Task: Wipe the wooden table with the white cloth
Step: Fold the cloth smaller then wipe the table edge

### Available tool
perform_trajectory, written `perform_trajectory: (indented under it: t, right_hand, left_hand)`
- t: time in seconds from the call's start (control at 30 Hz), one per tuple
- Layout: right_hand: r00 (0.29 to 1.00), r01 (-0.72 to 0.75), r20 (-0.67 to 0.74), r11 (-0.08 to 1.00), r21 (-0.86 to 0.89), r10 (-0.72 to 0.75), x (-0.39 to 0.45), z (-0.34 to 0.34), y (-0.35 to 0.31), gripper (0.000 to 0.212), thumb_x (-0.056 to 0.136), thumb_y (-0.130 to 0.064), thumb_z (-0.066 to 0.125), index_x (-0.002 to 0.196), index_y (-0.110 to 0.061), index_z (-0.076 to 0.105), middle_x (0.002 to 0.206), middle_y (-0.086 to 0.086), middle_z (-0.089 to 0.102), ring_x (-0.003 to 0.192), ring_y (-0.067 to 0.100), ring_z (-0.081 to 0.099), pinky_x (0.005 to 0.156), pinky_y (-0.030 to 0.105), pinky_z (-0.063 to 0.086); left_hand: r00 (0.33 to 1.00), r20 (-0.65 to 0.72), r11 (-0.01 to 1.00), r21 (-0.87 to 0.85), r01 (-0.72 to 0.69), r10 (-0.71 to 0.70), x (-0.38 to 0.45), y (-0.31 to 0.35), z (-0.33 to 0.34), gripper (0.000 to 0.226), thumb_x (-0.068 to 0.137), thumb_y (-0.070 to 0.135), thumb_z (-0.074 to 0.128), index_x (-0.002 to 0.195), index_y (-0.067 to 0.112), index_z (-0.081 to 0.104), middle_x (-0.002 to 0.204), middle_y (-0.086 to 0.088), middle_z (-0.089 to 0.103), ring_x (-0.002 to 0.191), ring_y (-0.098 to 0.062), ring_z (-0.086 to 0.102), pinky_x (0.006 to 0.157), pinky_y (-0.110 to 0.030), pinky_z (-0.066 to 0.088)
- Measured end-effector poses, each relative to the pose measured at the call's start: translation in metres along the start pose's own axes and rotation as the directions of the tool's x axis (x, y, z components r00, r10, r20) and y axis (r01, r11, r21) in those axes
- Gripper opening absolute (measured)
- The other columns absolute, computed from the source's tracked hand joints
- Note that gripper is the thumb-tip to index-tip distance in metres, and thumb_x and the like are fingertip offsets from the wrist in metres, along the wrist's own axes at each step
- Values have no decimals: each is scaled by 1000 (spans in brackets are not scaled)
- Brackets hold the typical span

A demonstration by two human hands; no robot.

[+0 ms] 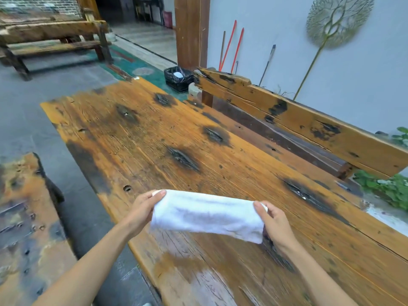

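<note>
A folded white cloth point(207, 214) is stretched between both hands just above the near part of the wooden table point(154, 133). My left hand point(143, 208) pinches its left end and my right hand point(276, 224) pinches its right end. The cloth hangs a little below the fingers and looks lifted off the wood. The table is long, orange-brown, with dark burnt-looking knots and a pale sheen near its front edge.
A wooden bench point(28, 217) runs along the table's left side. A bench with a high plank back point(309, 122) stands on the right. A black bin point(178, 78) sits beyond the far end, with poles leaning on the wall. Green plants point(388, 188) grow at right.
</note>
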State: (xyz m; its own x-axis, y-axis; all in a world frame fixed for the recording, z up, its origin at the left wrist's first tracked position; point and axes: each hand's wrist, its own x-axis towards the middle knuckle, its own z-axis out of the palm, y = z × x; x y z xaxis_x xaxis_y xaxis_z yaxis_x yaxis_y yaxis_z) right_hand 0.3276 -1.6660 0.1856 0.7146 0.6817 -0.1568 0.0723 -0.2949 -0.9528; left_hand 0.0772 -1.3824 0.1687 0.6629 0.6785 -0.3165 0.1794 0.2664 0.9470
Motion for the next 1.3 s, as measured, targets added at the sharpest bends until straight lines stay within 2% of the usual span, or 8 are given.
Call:
perform_trajectory:
  t: [0.27, 0.43, 0.63, 0.77, 0.93, 1.03, 1.17, 1.3]
  right_hand:
    - [940, -265, -141, 926, 269, 310, 55, 115, -58, 31, 99, -37, 66, 90, -9, 75, 76, 10, 55, 64, 20, 49, 56, 30, 42]
    - [954, -189, -209, 971, 143, 217, 77, 180, -108, 17, 100, -19, 64, 94, -9, 77, 69, 7, 62, 51, 13, 55, 53, 26, 51]
    - [983, -60, -165, 993, 98, 76, 89, 219, -147, 16, 101, -19, 63, 99, -14, 78, 85, 5, 80, 79, 19, 78, 73, 32, 64]
    - [996, -87, -8, 987, 133, 88, 97, 212, -151, 31, 101, -11, 50, 116, -17, 76, 101, 5, 80, 96, 16, 76, 80, 32, 63]
    - [976, 218, 55, 932, -288, -211, 113, 172, -137, 52, 81, -8, 58, 116, -43, 73, 114, 3, 60, 99, 15, 60, 85, 35, 55]
    - [985, 169, -12, 977, -131, -172, 126, 147, -123, 58, 77, -35, 80, 126, -54, 55, 130, -4, 52, 111, 4, 56, 89, 23, 50]
    - [966, -104, 242, 993, 47, 89, 147, 143, -103, 122, 56, -54, 96, 156, -43, 26, 157, -10, 39, 142, 14, 44, 118, 47, 40]
    - [858, -72, 511, 977, 201, -42, 165, 181, -95, 74, 79, -32, 88, 145, -26, 55, 146, 5, 61, 135, 26, 57, 111, 49, 48]
  left_hand:
    - [995, 42, 996, -25, 90, -89, 69, 39, -13, 25, 96, 31, 71, 83, 10, 69, 78, -12, 47, 68, -23, 39, 55, -27, 28]
    - [985, 168, 999, 31, -37, 32, 91, 73, -10, 45, 98, 23, 68, 54, 18, 62, 54, 3, 48, 51, -14, 41, 46, -19, 36]
    - [919, 379, 988, 63, -140, 106, 100, 97, -8, 27, 102, 28, 61, 103, 9, 79, 95, -18, 79, 85, -24, 72, 78, -40, 57]
    - [852, 501, 979, 48, -200, 150, 107, 109, -16, 19, 94, 28, 74, 110, 18, 78, 101, -8, 79, 92, -11, 72, 76, -21, 54]
    - [861, 468, 958, 96, -272, 197, 122, 117, -11, 28, 87, -3, 75, 110, 12, 76, 97, -3, 80, 87, -10, 71, 76, -31, 57]
    - [856, 478, 959, 89, -270, 197, 128, 130, -11, 20, 90, -2, 71, 105, 10, 78, 92, -4, 79, 83, -10, 71, 69, -24, 54]
    - [800, 578, 969, 62, -238, 160, 132, 147, -30, 17, 90, 14, 75, 107, 11, 75, 94, -4, 75, 84, -15, 70, 67, -21, 53]
    - [859, 496, 986, 25, -164, 130, 139, 150, -68, 29, 89, 19, 74, 114, 4, 71, 109, -20, 72, 98, -29, 69, 80, -36, 54]
